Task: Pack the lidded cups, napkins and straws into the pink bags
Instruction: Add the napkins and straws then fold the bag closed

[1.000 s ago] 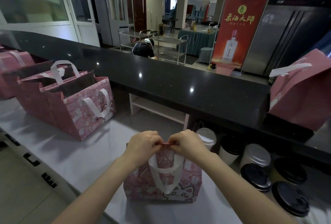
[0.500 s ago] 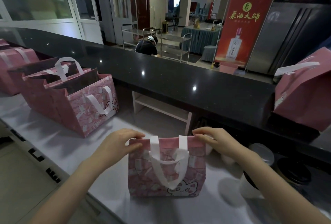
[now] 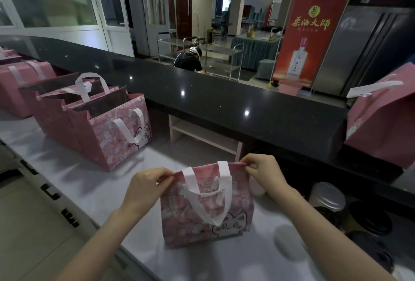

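Observation:
A small pink bag [image 3: 202, 215] with white handles and a cat print stands on the white counter [image 3: 94, 182] in front of me. My left hand [image 3: 146, 188] pinches its top edge at the left corner. My right hand [image 3: 262, 173] pinches the top edge at the right corner. The bag's mouth is pulled flat and closed between them. Lidded cups stand to the right: one with a pale lid [image 3: 327, 197] and several with black lids [image 3: 370, 217].
Larger open pink bags [image 3: 105, 128] stand in a row on the counter to the left. Another pink bag [image 3: 386, 119] lies on the raised black bar top [image 3: 224, 105] at the right. A person crouches beyond the bar by metal carts.
My hands went from gripping the bag's top together at the middle to its two outer corners, pulling the top edge straight. The view has shifted slightly.

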`<state>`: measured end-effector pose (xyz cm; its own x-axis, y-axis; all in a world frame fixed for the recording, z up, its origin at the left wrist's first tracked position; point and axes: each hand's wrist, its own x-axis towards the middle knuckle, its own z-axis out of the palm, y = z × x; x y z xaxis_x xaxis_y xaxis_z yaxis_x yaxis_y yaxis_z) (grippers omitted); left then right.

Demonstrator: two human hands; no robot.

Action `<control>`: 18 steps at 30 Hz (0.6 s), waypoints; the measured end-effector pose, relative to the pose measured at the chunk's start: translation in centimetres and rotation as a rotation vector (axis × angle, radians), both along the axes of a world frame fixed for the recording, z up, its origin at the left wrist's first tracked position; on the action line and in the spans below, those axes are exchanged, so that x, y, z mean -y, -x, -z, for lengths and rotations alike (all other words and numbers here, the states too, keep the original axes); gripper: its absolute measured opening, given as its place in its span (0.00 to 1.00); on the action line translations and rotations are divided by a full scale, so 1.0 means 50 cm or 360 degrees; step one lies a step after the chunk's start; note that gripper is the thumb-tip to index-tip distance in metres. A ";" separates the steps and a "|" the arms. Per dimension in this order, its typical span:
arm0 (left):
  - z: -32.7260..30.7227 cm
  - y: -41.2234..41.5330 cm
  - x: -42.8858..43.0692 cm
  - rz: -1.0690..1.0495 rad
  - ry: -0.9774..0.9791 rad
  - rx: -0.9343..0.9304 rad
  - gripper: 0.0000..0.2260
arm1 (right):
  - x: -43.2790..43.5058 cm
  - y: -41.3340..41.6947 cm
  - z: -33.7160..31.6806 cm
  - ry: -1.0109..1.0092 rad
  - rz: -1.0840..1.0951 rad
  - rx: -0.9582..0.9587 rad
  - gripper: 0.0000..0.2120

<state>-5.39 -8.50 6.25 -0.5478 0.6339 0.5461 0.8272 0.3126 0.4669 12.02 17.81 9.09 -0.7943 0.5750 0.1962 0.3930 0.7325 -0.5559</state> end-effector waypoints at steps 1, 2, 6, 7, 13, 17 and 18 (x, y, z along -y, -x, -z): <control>0.004 -0.004 0.006 -0.0022 -0.0038 0.0014 0.06 | 0.004 0.010 0.004 0.0041 0.0007 -0.0038 0.08; 0.009 -0.010 0.013 -0.0053 -0.0075 0.0034 0.06 | 0.008 0.019 0.008 0.0084 0.0007 -0.0076 0.12; 0.024 -0.046 0.036 -0.0167 -0.0229 0.0097 0.02 | 0.027 0.025 0.045 0.0101 0.0064 -0.0172 0.25; 0.028 -0.060 0.039 -0.0198 -0.0263 0.0120 0.03 | 0.036 0.017 0.058 0.0090 0.0084 -0.0206 0.25; 0.054 -0.174 0.034 -0.0113 -0.0534 0.0421 0.08 | 0.155 -0.085 0.181 0.0270 -0.0041 -0.0422 0.20; 0.088 -0.208 0.059 0.0117 -0.0321 0.0352 0.21 | 0.232 -0.120 0.236 0.0657 -0.0168 -0.0355 0.25; 0.103 -0.207 0.067 0.0109 -0.0232 0.0335 0.26 | 0.243 -0.122 0.242 0.0724 -0.0198 -0.0336 0.27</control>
